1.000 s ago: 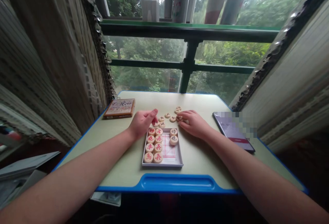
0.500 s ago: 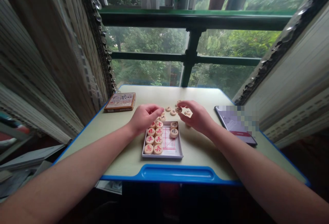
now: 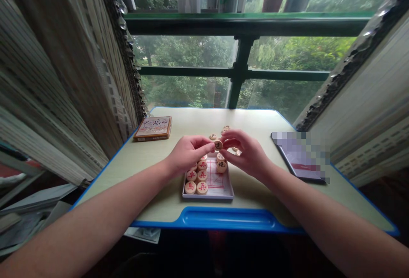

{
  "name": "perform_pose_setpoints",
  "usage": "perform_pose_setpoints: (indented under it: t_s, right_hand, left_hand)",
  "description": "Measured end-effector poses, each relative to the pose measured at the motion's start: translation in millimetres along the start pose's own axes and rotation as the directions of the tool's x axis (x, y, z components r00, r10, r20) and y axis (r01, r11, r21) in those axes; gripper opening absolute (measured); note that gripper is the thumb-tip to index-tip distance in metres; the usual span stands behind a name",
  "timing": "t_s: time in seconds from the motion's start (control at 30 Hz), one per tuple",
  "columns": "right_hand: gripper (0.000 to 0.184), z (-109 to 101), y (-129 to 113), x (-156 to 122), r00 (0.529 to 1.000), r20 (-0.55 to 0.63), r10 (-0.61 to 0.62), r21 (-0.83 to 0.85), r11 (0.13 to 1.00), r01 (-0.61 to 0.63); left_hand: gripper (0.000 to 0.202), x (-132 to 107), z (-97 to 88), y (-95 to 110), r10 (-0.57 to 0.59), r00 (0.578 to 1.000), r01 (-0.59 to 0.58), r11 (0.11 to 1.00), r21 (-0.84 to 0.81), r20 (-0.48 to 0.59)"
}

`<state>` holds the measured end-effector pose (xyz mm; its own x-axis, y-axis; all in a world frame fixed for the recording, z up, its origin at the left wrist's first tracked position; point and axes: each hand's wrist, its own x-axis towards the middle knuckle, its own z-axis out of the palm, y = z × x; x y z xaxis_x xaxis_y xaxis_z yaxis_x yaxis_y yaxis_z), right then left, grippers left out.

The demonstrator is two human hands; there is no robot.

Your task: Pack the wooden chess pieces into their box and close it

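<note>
At the far left of the frame hangs a striped, grey-white fabric curtain [image 3: 57, 56]. Next, left of centre, a flat, square, brown-and-cream box [image 3: 153, 128] lies on the pale, blue-edged table [image 3: 255, 195]. My left hand [image 3: 188, 152] comes in from the lower left to the centre, thumb and forefinger brought together on the left edge of a round, pale wooden piece with a dark character [image 3: 218, 145]. The piece sits between my 2 hands, at the middle of the frame, raised above the far end of a shallow, white, rectangular tray [image 3: 207, 197]. Inside the tray, round, pale wooden pieces with red characters [image 3: 202, 176] stand in 2 columns at its left, and 2 dark-lettered ones are near its far right corner. My right hand [image 3: 246, 153] meets the piece from the other side, its fingers curled, thumb and forefinger closed at the piece's right edge. Just beyond that hand, partly hidden, are loose round wooden pieces [image 3: 213, 136]. At right lies a flat, dark-edged, rectangular tablet [image 3: 295, 163], partly pixelated.
</note>
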<state>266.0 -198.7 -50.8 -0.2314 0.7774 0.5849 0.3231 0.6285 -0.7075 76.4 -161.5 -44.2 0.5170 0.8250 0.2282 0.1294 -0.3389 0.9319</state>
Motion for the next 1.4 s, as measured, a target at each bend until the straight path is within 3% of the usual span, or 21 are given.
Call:
perform_pose_setpoints:
  t_s: [0.13,0.3,0.4,0.47,0.57,0.67,0.8,0.93,1.03,1.13,1.27,1.4]
  right_hand:
    - [0.026,-1,-3,2,0.992,0.044,0.118,0.121,0.985,-0.122]
    - [0.028,-5,-8,5,0.944,0.113,0.310,0.318,0.889,-0.330]
    - [0.029,-5,-11,6,0.928,0.101,0.358,0.363,0.855,-0.370]
    - [0.028,-3,-12,6,0.931,0.075,0.358,0.382,0.852,-0.359]
    - [0.028,0,-12,6,0.934,0.058,0.351,0.417,0.842,-0.342]
    - [0.028,1,-12,7,0.930,0.069,0.361,0.453,0.819,-0.351]
    - [0.028,-1,-13,7,0.921,0.108,0.373,0.485,0.789,-0.376]
    - [0.029,-1,-12,6,0.918,0.155,0.364,0.494,0.776,-0.391]
    - [0.028,-1,-9,6,0.926,0.142,0.351,0.458,0.806,-0.375]
    - [0.024,-4,-2,9,0.938,0.002,0.347,0.346,0.880,-0.326]
    - [0.021,-14,10,15,0.909,-0.251,0.334,0.129,0.942,-0.310]
    - [0.017,-14,13,14,0.909,-0.306,0.282,0.029,0.957,-0.287]
  left_hand:
    - [0.030,-2,-1.8,3,0.032,0.999,-0.034,0.997,0.074,0.028]
    - [0.030,-6,-1.9,4,0.127,0.992,-0.128,0.970,0.206,0.019]
    - [0.039,-7,-1.5,1,0.193,0.981,-0.182,0.953,0.240,-0.020]
    - [0.045,-8,-2.1,-2,0.314,0.949,-0.296,0.907,0.299,-0.012]
    - [0.042,-8,-4.4,-5,0.518,0.854,-0.474,0.737,0.482,0.048]
    - [0.034,-9,-7.1,-4,0.619,0.780,-0.519,0.562,0.644,0.088]
    - [0.032,-9,-8.7,-1,0.686,0.718,-0.556,0.465,0.689,0.116]
    - [0.032,-9,-7.9,-1,0.676,0.722,-0.579,0.474,0.663,0.148]
    - [0.030,-8,-7.4,-1,0.653,0.746,-0.572,0.533,0.623,0.127]
    - [0.028,-9,-7.1,2,0.611,0.779,-0.579,0.609,0.542,0.144]
    - [0.025,-14,-5.3,7,0.510,0.802,-0.594,0.620,0.513,0.312]
    - [0.024,-20,-3.0,10,0.448,0.788,-0.616,0.567,0.547,0.423]
